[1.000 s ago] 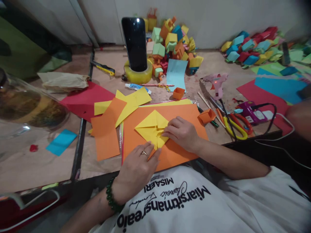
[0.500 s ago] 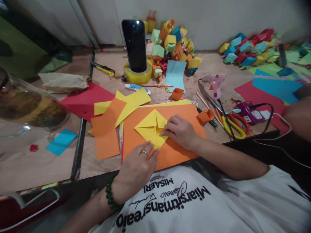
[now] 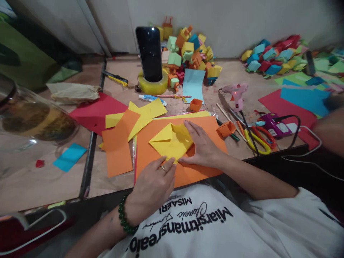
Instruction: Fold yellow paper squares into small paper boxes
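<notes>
A partly folded yellow paper [image 3: 169, 141] lies on a large orange sheet [image 3: 204, 123] at the table's near edge. My right hand [image 3: 202, 145] has its fingers spread around the paper's right side, with the thumb under a raised flap. My left hand [image 3: 152, 188], with a ring and a green bead bracelet, presses its fingertips on the paper's lower corner.
Loose orange and yellow sheets [image 3: 123, 129] lie to the left, a red sheet [image 3: 94, 111] beyond. A phone [image 3: 149, 53] stands in a tape roll. Folded paper boxes [image 3: 188, 50] pile at the back. Glue gun [image 3: 236, 93], scissors [image 3: 255, 138] and cables sit right.
My right hand has opened out and lifted the yellow paper's right flap, which lay flat before. My left hand stays pressed at the lower corner.
</notes>
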Demonstrator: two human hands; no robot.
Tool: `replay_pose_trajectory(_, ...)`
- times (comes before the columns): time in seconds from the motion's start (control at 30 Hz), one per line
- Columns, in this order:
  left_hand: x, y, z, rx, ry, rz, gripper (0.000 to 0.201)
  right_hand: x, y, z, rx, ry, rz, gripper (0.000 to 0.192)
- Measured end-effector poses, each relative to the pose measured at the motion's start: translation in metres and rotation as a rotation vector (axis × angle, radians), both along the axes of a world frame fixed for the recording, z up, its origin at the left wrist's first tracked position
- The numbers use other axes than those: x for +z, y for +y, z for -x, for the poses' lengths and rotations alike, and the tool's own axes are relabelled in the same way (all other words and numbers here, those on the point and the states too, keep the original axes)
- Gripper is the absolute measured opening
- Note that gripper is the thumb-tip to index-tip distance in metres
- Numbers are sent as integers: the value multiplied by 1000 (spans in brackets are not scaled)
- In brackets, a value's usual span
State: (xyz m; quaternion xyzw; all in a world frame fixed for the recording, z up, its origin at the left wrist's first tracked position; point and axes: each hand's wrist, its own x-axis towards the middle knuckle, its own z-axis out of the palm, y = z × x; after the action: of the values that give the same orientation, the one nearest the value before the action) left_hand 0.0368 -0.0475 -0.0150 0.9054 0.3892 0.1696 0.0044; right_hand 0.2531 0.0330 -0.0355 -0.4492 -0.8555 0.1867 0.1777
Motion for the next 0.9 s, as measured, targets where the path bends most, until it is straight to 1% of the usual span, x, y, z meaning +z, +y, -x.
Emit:
replay_pose_trajectory(0.1, 1, 1, -1, -5, -5, -27, 28, 0, 1, 0, -10, 3, 63, 117)
replay_pose_trajectory(0.2, 1, 2, -2, -5, -16, -25, 28, -2, 1, 1, -29, 11, 60, 123)
replay_pose_trajectory(0.3, 0, 1, -1, -11, -25, -4, 29, -4, 1, 2, -54, 8, 47, 125)
replay_pose_trajectory(0.47, 2, 1, -1, -8, -16, 21, 28, -6, 3, -5, -110, 26, 64, 119)
replay_pose_trajectory(0.63, 5, 1, -1, 3, 12, 11, 28, -10, 11, -23, -146, 73, 74, 107)
replay_pose_trajectory(0.73, 5, 0, -3, 6, 9, 36, 26, -10, 12, -30, -142, 87, 79, 100)
replay_pose_trajectory(0.83, 6, 0, -5, 8, 4, 49, 25, -5, 7, -24, -139, 80, 51, 99)
replay_pose_trajectory(0.9, 7, -1, -7, 22, 13, 31, 25, -1, 0, -14, -138, 68, 8, 104)
